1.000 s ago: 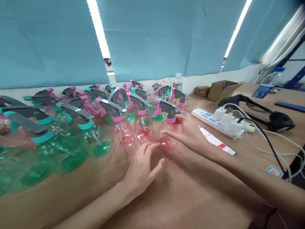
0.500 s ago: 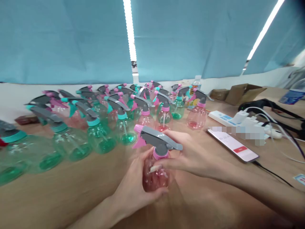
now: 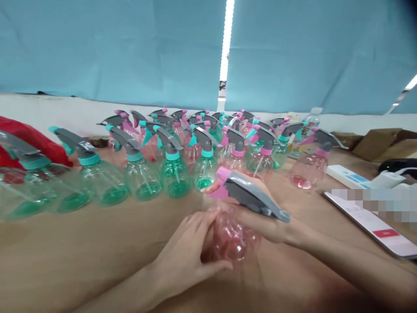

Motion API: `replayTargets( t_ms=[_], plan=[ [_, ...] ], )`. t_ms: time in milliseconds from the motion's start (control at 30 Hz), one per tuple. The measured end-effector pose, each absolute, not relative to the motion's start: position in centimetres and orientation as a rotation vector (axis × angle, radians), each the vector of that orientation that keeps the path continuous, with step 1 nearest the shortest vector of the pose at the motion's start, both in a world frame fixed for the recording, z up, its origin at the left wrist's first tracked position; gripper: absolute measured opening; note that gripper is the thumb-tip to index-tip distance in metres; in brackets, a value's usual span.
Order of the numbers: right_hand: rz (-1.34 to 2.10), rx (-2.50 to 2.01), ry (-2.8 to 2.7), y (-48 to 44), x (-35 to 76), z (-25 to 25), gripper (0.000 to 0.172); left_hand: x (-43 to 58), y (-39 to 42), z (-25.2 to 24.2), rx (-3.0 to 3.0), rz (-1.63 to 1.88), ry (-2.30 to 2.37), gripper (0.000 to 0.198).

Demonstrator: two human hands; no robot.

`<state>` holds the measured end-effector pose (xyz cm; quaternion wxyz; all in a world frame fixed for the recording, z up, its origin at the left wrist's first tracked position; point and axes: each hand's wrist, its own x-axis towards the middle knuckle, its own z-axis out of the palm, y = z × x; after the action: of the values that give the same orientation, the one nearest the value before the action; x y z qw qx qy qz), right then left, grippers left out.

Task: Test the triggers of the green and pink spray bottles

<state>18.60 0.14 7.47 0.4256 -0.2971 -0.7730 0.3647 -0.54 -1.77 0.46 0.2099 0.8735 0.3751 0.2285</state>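
A pink spray bottle point(image 3: 230, 237) with a grey and pink trigger head stands in front of me, held by both hands. My left hand point(image 3: 185, 248) curves around the lower left of its round body, fingers behind and thumb in front. Around the neck, just under the trigger head, my right hand point(image 3: 263, 217) is closed. The head partly covers that hand, and its nozzle points left. Behind the hands is a green spray bottle point(image 3: 176, 180), one of several in a row. To the right stands another pink spray bottle point(image 3: 308, 169) with a little liquid inside.
Green and pink spray bottles crowd the back of the table point(image 3: 97, 256). On the right lie a phone point(image 3: 368, 221), a white power strip point(image 3: 347, 176) with plugs, and a cardboard box point(image 3: 379, 143). A red bag or cloth point(image 3: 35, 139) is at the far left.
The view has swung left, so the scene sits further right and a red item shows. My right hand has shifted higher, from the bottle's shoulder to its neck, and the trigger head tilts more.
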Motion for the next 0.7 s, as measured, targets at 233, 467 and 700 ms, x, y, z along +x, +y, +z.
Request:
replayTargets(
  t_ms=[233,467,700],
  plan=[
    [0.75,-0.978,-1.811,2.0,21.6,6.5,0.014,-1.2,-1.3,-0.7,2.729,0.456,1.223,0.049],
    [0.652,-0.892,-1.833,3.0,22.5,5.9,0.02,-1.3,-1.4,-0.9,2.79,0.429,1.252,0.047],
    [0.546,-0.939,-1.876,2.2,22.7,5.9,0.024,-1.4,-1.2,-1.1,2.86,0.426,1.224,0.048]
  ],
)
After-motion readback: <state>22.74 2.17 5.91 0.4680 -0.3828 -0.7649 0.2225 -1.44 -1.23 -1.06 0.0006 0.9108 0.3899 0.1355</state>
